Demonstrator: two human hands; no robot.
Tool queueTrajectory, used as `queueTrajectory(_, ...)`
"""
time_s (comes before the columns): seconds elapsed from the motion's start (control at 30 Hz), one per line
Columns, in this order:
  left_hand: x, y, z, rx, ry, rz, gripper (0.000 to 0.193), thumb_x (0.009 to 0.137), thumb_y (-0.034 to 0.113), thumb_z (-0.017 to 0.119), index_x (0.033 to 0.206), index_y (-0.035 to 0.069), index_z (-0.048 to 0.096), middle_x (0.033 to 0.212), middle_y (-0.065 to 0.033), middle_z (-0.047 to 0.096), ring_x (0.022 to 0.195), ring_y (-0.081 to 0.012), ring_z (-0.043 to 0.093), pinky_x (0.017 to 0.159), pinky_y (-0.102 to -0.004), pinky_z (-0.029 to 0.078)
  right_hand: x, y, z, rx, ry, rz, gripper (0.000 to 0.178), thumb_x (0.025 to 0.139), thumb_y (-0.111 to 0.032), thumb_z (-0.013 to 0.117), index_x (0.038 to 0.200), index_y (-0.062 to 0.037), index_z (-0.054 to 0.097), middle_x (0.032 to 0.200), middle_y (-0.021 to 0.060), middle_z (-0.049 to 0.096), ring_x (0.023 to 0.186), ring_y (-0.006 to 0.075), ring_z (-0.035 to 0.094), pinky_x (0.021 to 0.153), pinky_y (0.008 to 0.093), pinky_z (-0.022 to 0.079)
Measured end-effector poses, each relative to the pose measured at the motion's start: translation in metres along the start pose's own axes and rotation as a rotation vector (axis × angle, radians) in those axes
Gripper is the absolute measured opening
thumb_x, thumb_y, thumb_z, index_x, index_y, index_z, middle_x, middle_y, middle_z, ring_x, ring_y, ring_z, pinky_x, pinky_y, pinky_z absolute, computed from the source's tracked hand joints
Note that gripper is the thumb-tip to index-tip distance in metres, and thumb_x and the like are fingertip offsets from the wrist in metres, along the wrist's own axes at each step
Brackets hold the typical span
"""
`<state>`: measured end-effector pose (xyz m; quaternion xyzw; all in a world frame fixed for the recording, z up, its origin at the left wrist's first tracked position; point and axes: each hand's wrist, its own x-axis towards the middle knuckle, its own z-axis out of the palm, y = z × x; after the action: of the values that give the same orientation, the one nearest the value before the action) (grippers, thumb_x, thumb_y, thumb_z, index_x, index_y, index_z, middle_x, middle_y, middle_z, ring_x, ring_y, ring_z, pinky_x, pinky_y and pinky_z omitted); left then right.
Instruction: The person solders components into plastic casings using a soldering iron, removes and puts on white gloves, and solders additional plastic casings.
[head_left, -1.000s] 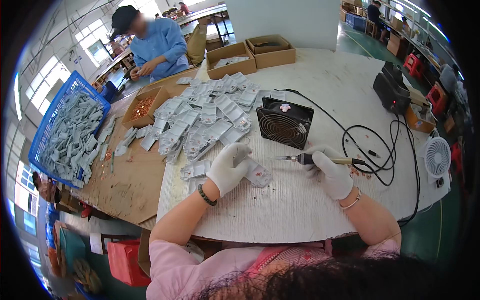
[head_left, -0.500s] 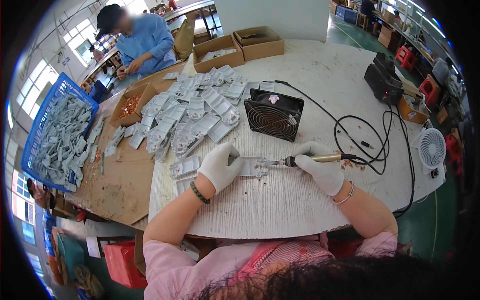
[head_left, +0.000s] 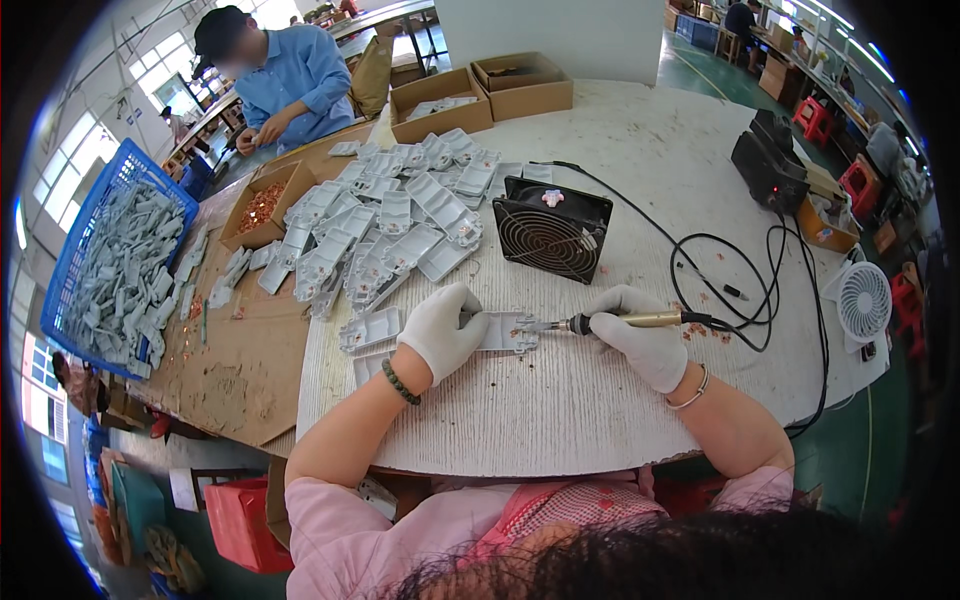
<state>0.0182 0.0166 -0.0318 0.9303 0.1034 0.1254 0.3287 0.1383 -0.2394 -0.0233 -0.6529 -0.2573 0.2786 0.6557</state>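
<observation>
My left hand (head_left: pixel 443 332), in a white glove, is closed on a light grey plastic housing (head_left: pixel 503 332) lying flat on the table. In my gloved right hand (head_left: pixel 642 342) is a soldering iron (head_left: pixel 655 319) with a gold-coloured handle. Its tip points left and meets the housing's right end; whether it touches metal there is too small to tell. More grey housings (head_left: pixel 370 328) lie just left of my left hand. Beyond my hands stands a square black fan (head_left: pixel 550 238) with a round grille.
A heap of grey housings (head_left: pixel 400 225) spreads behind my left hand. Farther left are a carton of copper-coloured parts (head_left: pixel 240 232) and a blue basket (head_left: pixel 62 285) of grey pieces. A black cable (head_left: pixel 690 240) loops toward a black box (head_left: pixel 765 170). A person (head_left: pixel 300 80) works across the table.
</observation>
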Motion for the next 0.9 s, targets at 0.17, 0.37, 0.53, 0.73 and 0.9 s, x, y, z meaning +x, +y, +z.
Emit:
queueTrajectory(0.17, 0.0001, 0.0003, 0.0002, -0.014, -0.011, -0.01, 0.016, 0.086, 0.016, 0.064, 0.087, 0.002, 0.059, 0.083, -0.0147, 0.062, 0.077, -0.0309, 0.061, 0.072, -0.0395, 0.05, -0.001, -0.0009, 0.0, -0.001, 0.001, 0.021, 0.015, 0.089, -0.016, 0.065, 0.097, -0.003, 0.063, 0.085, 0.0013, 0.065, 0.071, 0.0051, 0.059, 0.061, 0.0206, 0.049)
queueTrajectory(0.37, 0.0004, -0.0011, 0.0005, -0.009, -0.009, -0.001, 0.016, 0.086, 0.017, 0.064, 0.087, 0.002, 0.059, 0.083, -0.0148, 0.062, 0.078, -0.0312, 0.062, 0.072, -0.0398, 0.05, -0.0009, -0.0004, 0.0003, 0.007, -0.009, 0.01, 0.015, 0.09, -0.016, 0.064, 0.098, -0.0025, 0.063, 0.086, 0.0019, 0.065, 0.073, 0.0055, 0.06, 0.064, 0.0211, 0.05)
queueTrajectory(0.53, 0.0009, -0.0023, 0.0009, 0.038, 0.009, 0.006, 0.016, 0.085, 0.014, 0.066, 0.088, -0.001, 0.061, 0.083, -0.0143, 0.064, 0.075, -0.0234, 0.066, 0.07, -0.0334, 0.053, -0.0014, -0.0017, -0.0003, 0.083, 0.03, 0.035, 0.014, 0.089, -0.013, 0.064, 0.097, -0.002, 0.064, 0.085, 0.0024, 0.066, 0.073, 0.0061, 0.061, 0.065, 0.0213, 0.05)
queueTrajectory(0.73, 0.0009, -0.0014, 0.0004, 0.035, 0.01, 0.016, 0.016, 0.085, 0.015, 0.066, 0.088, 0.0, 0.061, 0.083, -0.0143, 0.064, 0.074, -0.0235, 0.066, 0.07, -0.0333, 0.053, -0.0021, -0.0043, 0.0001, -0.015, -0.044, 0.023, 0.013, 0.088, -0.011, 0.062, 0.097, -0.002, 0.065, 0.087, 0.0034, 0.066, 0.072, 0.0065, 0.061, 0.062, 0.0209, 0.051)
queueTrajectory(0.9, 0.0002, -0.0009, 0.0001, 0.027, 0.012, 0.019, 0.016, 0.085, 0.015, 0.066, 0.088, 0.0, 0.061, 0.083, -0.0139, 0.064, 0.074, -0.0235, 0.065, 0.07, -0.0332, 0.053, -0.0017, -0.0033, -0.0004, -0.01, -0.057, 0.04, 0.013, 0.088, -0.01, 0.063, 0.097, -0.0019, 0.065, 0.087, 0.0031, 0.066, 0.073, 0.0067, 0.062, 0.063, 0.021, 0.052)
